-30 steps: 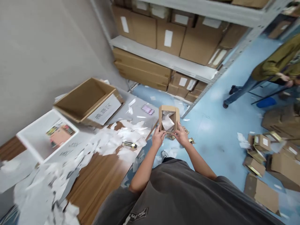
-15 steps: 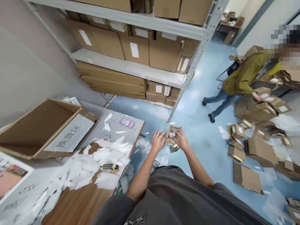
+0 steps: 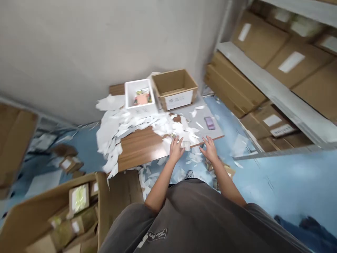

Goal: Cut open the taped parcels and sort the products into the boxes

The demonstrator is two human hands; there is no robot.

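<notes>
My left hand (image 3: 177, 151) hovers by the table's front edge, fingers spread, nothing in it. White paper scraps (image 3: 160, 124) lie heaped just beyond its fingertips, with a small dark and yellow item (image 3: 173, 135) partly hidden there. Farther right, my right hand (image 3: 210, 150) is open too, its fingers apart and empty, near the table corner. A purple rectangular item (image 3: 210, 123), blurred over, lies on the grey tabletop (image 3: 193, 109) beyond it. Below my right forearm, a small cardboard box (image 3: 229, 171) on the floor is partly covered.
On the table (image 3: 139, 149) stand a white box (image 3: 126, 95) with a colourful print inside and an open carton (image 3: 179, 100) with a label. Shelves (image 3: 263, 84) with cartons rise at right. A large carton (image 3: 102, 203) holding several small boxes sits lower left.
The view has swung left, so the table is now in front of me and the shelves at right. My hands have left the small open box and are over the table edge.
</notes>
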